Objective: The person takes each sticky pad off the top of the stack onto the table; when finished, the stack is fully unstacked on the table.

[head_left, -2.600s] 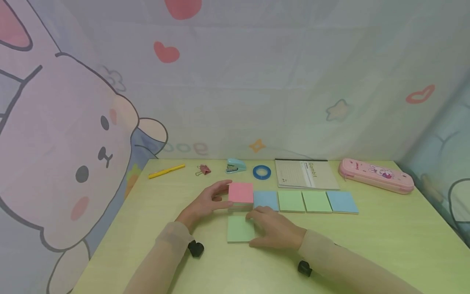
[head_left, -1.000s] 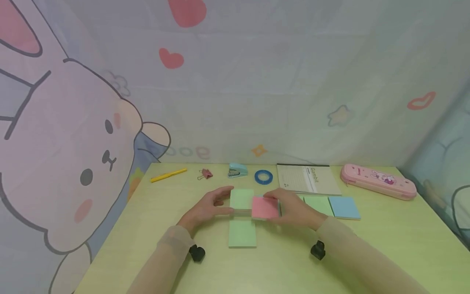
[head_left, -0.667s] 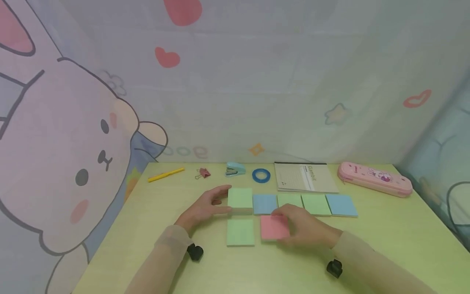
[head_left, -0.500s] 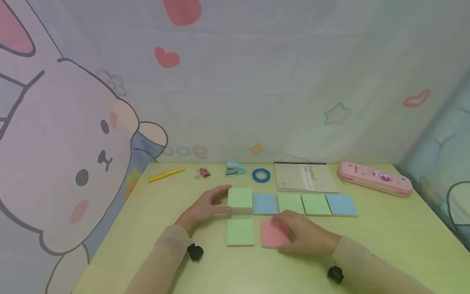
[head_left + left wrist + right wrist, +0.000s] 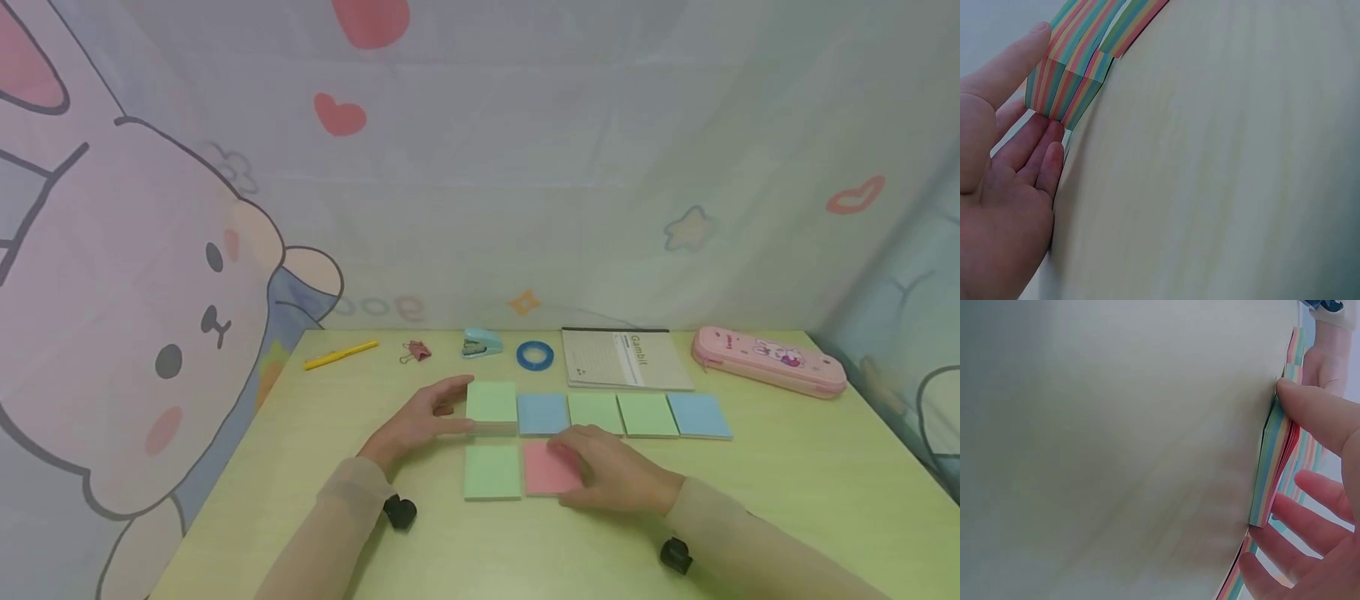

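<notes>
My left hand [image 5: 417,422] holds the left side of a stack of sticky note pads [image 5: 491,404], topped with light green. Thumb and fingers lie on opposite edges of its striped layers [image 5: 1075,59] in the left wrist view. A single light green pad [image 5: 492,473] lies in front of the stack. Just right of that, my right hand [image 5: 622,472] pinches a pink-topped sticky note pad [image 5: 550,468] between thumb and fingers, a narrow gap from the green one. The right wrist view shows the thumb on the near edge of this striped pad [image 5: 1270,469].
A blue pad [image 5: 543,414], two green pads [image 5: 648,414] and another blue pad [image 5: 699,415] continue the row rightward. Behind stand a yellow pen [image 5: 341,355], binder clip [image 5: 416,352], stapler [image 5: 482,343], blue tape roll [image 5: 535,356], notebook [image 5: 627,358] and pink pencil case [image 5: 768,361].
My right hand let go of the front green pad, took the pink pad off the stack, brought it forward and right, then slid it slightly left toward the green pad. My left hand stayed at the stack.
</notes>
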Motion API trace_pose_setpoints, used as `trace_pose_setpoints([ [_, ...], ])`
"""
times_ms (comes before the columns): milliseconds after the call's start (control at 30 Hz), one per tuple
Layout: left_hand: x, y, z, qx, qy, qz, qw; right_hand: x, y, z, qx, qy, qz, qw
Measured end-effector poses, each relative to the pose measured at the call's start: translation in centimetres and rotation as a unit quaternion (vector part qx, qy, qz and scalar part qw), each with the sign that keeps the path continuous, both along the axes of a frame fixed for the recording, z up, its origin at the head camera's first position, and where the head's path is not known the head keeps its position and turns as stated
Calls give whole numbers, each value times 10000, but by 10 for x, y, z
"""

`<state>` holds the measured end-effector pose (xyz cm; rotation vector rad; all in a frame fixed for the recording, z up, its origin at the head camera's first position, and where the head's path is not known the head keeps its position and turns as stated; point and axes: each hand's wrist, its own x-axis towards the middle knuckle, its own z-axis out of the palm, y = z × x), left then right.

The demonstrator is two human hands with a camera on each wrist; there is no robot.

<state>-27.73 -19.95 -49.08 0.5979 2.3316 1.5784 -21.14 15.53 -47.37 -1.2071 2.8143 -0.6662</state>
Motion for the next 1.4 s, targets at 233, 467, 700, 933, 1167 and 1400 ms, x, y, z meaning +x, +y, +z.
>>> trace_pose_setpoints([
  [233,-1,0,3,-36,-17,17,10000,-1,0,2,-80,56,135,9999],
  [467,0,1,4,-27,-15,27,10000,-1,0,1,-104,39,163,9998],
  [700,1,2,3,-41,-32,68,10000,0,1,7,-58,142,87,9998],
  [933,4,2,2,-86,2,108,9999,-13,-10,25,-601,58,72,9981],
  [1167,2,1,3,-81,91,122,9999,-46,-39,37,-621,305,99,9976],
  [1400,4,3,5,-29,21,61,10000,-64,-69,34,-638,-147,95,9978],
])
